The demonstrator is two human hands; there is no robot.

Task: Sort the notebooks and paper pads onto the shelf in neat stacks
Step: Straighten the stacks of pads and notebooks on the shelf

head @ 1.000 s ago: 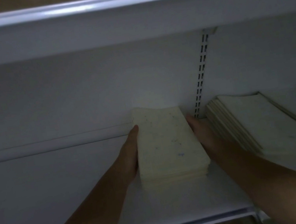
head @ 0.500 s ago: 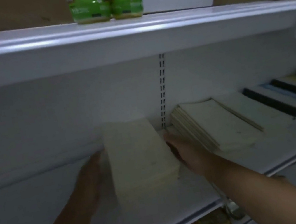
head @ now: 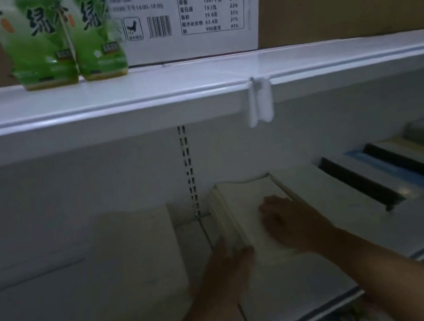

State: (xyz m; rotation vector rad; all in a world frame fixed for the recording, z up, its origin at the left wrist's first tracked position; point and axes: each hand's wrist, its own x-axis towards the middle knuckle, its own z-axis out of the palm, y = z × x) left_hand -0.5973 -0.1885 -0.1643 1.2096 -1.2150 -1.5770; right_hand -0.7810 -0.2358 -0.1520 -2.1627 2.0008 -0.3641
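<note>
Dim shelf (head: 295,288). R hand (head: 288,220) lies flat atop notebook stack (head: 244,196) mid-shelf; L hand (head: 226,265) presses its left edge, fingers straight. Squaring-up step, prob.; next: nudge edges flush w/o toppling.

Free shelf (head: 35,313) room left of pale pad stack (head: 137,255); upper shelf (head: 89,132) seemingly low overhead.

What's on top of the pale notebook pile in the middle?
Only the right hand rests on top of the notebook pile. The left hand touches its front corner. The cover beneath the right hand is hidden.
</note>
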